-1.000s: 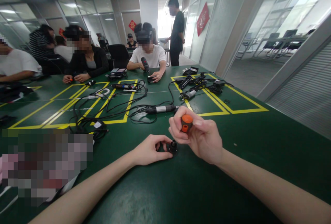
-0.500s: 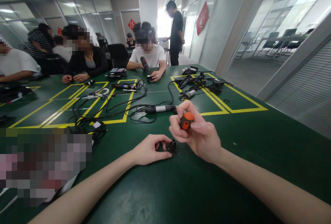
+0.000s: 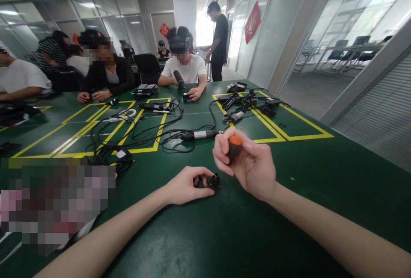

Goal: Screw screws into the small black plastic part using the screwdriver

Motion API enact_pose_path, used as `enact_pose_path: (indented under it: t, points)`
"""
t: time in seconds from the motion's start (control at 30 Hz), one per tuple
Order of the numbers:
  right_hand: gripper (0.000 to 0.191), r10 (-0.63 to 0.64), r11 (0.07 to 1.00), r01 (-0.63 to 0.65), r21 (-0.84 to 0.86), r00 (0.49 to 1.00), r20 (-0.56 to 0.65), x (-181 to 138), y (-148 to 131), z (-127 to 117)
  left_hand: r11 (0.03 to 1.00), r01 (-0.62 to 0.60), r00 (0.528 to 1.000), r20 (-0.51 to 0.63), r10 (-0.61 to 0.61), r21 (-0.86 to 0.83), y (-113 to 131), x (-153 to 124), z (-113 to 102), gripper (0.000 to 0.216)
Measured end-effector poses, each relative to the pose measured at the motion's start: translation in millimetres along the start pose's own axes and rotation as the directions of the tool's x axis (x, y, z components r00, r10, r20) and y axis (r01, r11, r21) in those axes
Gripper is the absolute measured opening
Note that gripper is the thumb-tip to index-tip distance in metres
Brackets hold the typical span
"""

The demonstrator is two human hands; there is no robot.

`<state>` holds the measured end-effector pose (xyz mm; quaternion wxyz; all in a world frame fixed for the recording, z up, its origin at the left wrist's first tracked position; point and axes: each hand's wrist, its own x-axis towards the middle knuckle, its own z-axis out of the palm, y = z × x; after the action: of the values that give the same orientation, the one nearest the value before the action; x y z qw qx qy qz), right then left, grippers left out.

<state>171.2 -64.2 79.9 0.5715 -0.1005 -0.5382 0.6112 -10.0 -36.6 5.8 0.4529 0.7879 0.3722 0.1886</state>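
My left hand [image 3: 189,186] rests on the green table [image 3: 192,239], thumb and fingers closed around a small black round part [image 3: 215,181]. That part sits upright on the tabletop and has a short dark cylinder sticking up from it. Above and to the right, my right hand [image 3: 248,160] is wrapped around an orange-and-dark handle [image 3: 235,146], which looks like a short screwdriver. Its orange end faces me. Any shaft is hidden behind the handle and fingers.
Beyond my hands lies a silver-and-black power tool [image 3: 201,135] with a coiled black cable. More tools and cables [image 3: 239,100] lie within yellow tape outlines. A blurred-out object [image 3: 61,201] is at left. Across the table, a person [image 3: 184,66] holds an electric screwdriver [image 3: 179,79].
My right hand has turned the orange-and-dark handle, so its orange end tips more upward and the side slot is out of sight. My left hand and the black part stay put.
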Motion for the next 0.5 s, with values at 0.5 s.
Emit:
enact_pose_path:
  t: [0.5]
  points:
    - [0.02,-0.022,0.999,0.022,-0.039,1.0,-0.004,1.0,-1.4,-0.6,1.0,0.015,1.0,0.003,-0.015,0.002,1.9,-0.3,0.0,0.038]
